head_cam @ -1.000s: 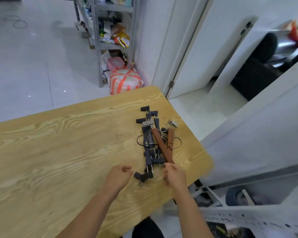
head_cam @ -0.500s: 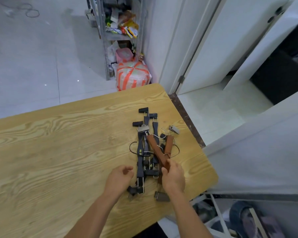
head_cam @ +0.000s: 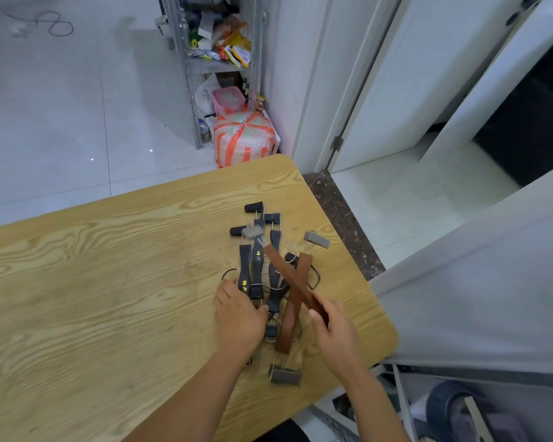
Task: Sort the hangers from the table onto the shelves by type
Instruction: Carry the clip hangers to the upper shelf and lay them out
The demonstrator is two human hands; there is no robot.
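Note:
A pile of clip hangers lies near the right end of the wooden table (head_cam: pixel 93 282). Several black hangers (head_cam: pixel 257 263) lie side by side with metal clips at their ends. Two brown wooden hangers cross over them: one (head_cam: pixel 281 272) is raised at an angle, its near end gripped by my right hand (head_cam: pixel 334 330); the other (head_cam: pixel 296 301) lies flat with a grey clip (head_cam: pixel 284 376) at its near end. My left hand (head_cam: pixel 237 317) presses down on the near ends of the black hangers.
A metal shelf rack (head_cam: pixel 217 43) with packets stands on the floor beyond the table, an orange-striped bundle (head_cam: pixel 245 138) at its foot. A white door frame (head_cam: pixel 342 90) and doorway are to the right. The table's right edge is close to the pile.
My right hand has lifted one brown hanger so it now crosses the other. My left hand moved forward onto the black hangers. The camera shifted, so the pile sits lower in view.

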